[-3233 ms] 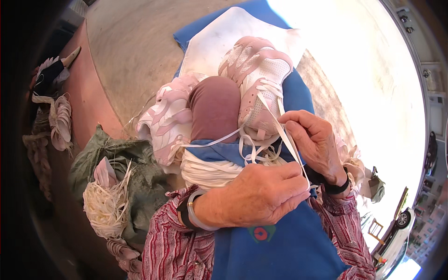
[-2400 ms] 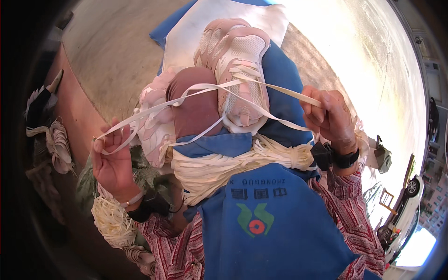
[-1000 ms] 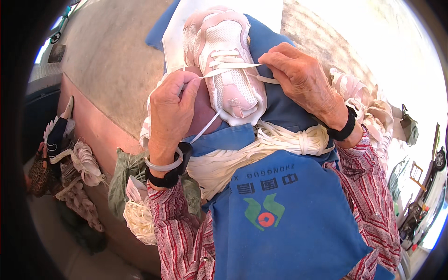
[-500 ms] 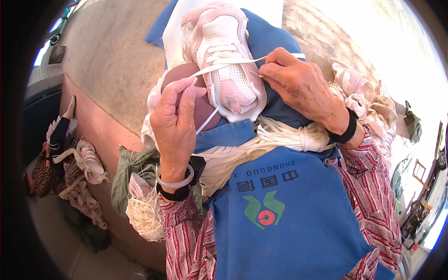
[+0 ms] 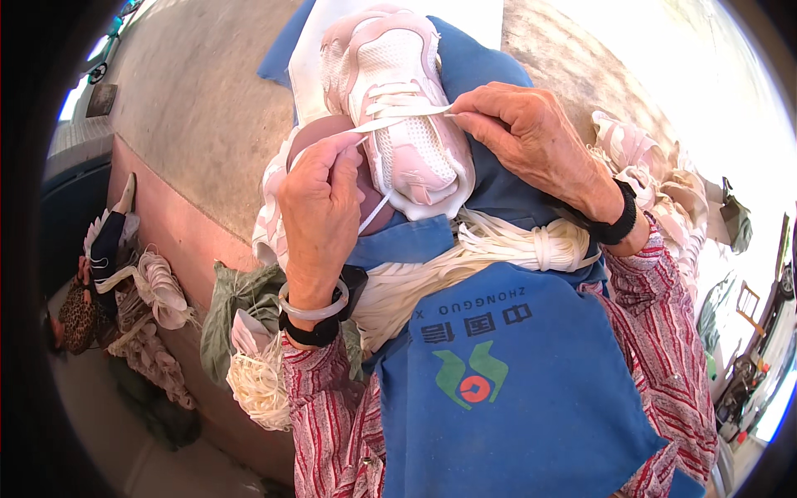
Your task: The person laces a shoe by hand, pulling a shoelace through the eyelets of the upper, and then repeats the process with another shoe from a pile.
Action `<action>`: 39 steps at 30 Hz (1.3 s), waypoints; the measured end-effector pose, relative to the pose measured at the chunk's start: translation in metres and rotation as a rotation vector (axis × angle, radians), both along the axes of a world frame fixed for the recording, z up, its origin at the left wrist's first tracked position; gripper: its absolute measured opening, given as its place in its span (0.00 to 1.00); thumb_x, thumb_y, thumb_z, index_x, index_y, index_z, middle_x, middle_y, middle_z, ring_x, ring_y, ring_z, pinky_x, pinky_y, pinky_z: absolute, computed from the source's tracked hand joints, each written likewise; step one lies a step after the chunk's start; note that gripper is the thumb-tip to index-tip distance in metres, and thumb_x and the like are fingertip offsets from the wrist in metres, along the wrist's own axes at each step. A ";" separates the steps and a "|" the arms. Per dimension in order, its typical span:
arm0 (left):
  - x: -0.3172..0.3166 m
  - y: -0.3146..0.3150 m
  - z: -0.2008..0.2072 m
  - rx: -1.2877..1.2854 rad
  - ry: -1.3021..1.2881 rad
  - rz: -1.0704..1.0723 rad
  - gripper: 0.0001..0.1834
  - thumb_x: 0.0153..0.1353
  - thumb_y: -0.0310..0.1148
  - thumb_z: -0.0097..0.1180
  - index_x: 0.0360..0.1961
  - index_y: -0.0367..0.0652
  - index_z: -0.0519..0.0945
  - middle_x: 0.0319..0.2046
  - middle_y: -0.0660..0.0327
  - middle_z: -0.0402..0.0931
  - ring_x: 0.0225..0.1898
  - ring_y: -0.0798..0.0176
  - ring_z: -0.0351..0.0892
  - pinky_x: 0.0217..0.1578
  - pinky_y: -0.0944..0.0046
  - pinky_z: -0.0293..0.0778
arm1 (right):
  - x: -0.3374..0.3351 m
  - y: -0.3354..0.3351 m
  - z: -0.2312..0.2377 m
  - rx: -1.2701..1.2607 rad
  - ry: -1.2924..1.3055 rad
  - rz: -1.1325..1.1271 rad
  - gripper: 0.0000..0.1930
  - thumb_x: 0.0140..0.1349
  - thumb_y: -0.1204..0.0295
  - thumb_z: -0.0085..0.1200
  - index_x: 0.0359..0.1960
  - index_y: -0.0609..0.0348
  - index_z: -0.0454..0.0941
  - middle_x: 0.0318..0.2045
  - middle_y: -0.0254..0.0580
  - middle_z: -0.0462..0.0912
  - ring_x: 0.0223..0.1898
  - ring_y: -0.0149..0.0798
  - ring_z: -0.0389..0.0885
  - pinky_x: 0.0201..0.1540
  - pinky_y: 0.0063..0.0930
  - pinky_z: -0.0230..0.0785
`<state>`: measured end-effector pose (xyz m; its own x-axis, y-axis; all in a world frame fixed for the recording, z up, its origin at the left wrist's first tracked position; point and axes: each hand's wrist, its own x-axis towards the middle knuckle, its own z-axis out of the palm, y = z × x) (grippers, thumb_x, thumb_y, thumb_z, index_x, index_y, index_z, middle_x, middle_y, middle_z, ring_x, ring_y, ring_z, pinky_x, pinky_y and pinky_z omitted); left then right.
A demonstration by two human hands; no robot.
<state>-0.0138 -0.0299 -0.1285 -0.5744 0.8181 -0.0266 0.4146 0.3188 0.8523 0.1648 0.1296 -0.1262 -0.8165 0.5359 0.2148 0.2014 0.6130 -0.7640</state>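
A pink and white mesh shoe upper (image 5: 407, 62) lies in front of me, heel toward me, over a second, partly hidden one. A white shoelace (image 5: 411, 110) runs through its eyelets and stretches across its tongue side. At the left, my left hand (image 5: 322, 199) pinches one part of the lace between thumb and fingers; a loose end hangs below it by the heel. On the other side, my right hand (image 5: 527, 137) pinches the lace close to the shoe's edge. A mauve rounded piece (image 5: 328, 133) sits under the shoe by my left fingers.
A bundle of cream laces (image 5: 498, 249) lies across my lap above a blue apron (image 5: 515, 373). More pink shoe uppers (image 5: 643, 158) are piled at the right. Left stand a green cloth bag (image 5: 237, 307) and a tangle of laces (image 5: 257, 382). Another person (image 5: 83, 307) sits at far left.
My right hand has moved left along the lace, closer to the shoe. My left hand has shifted slightly right, and the lace spans a shorter stretch between my hands.
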 end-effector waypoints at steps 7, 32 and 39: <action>-0.004 0.005 0.005 0.010 -0.090 0.010 0.07 0.63 0.24 0.54 0.39 0.35 0.81 0.29 0.55 0.78 0.19 0.68 0.77 0.23 0.68 0.71 | -0.008 0.003 0.005 0.149 -0.096 0.097 0.07 0.63 0.74 0.54 0.35 0.66 0.80 0.31 0.49 0.81 0.31 0.49 0.80 0.34 0.33 0.72; -0.023 0.009 0.003 0.065 0.070 -0.152 0.09 0.63 0.26 0.55 0.43 0.36 0.82 0.32 0.58 0.80 0.27 0.69 0.79 0.26 0.71 0.76 | -0.015 -0.004 0.010 0.217 -0.040 0.078 0.07 0.61 0.74 0.53 0.37 0.63 0.81 0.27 0.49 0.78 0.32 0.52 0.79 0.36 0.38 0.72; -0.018 0.010 0.006 0.042 -0.257 -0.027 0.08 0.60 0.23 0.55 0.39 0.35 0.83 0.32 0.58 0.82 0.26 0.67 0.81 0.30 0.70 0.76 | -0.018 -0.002 0.010 0.053 -0.092 0.065 0.07 0.61 0.74 0.53 0.35 0.64 0.80 0.28 0.48 0.77 0.33 0.52 0.78 0.36 0.38 0.71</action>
